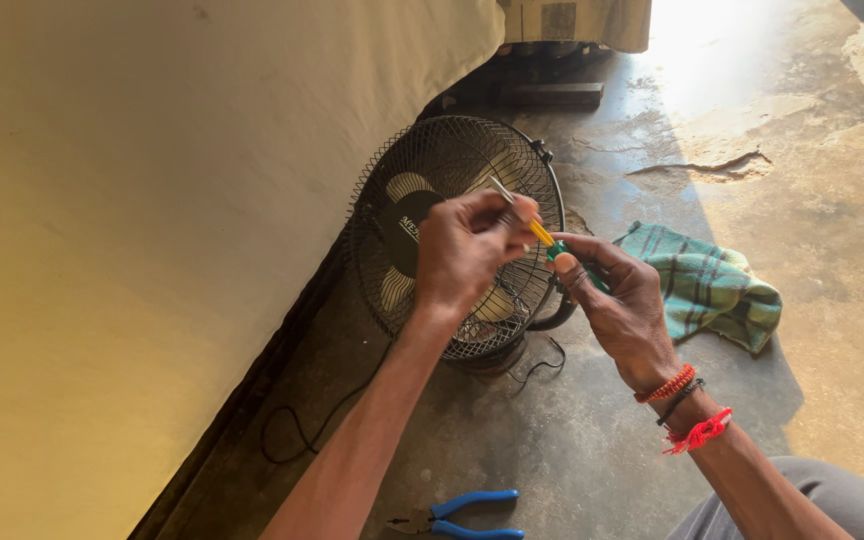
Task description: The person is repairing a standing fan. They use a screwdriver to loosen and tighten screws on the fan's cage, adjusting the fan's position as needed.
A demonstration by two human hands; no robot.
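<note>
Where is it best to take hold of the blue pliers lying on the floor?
Probably the pliers by their two blue handles, from above: these lie flat, slightly spread, pointing right toward the right hand, while the metal nose points left.

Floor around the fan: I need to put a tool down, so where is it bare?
Bare concrete lies between the blue pliers and the green cloth, and in the sunlit stretch beyond the cloth. It is crowded left of the fan, where the black cord runs along the wall.

Round black label (409, 228) at fan hub (pale lettering)
</note>
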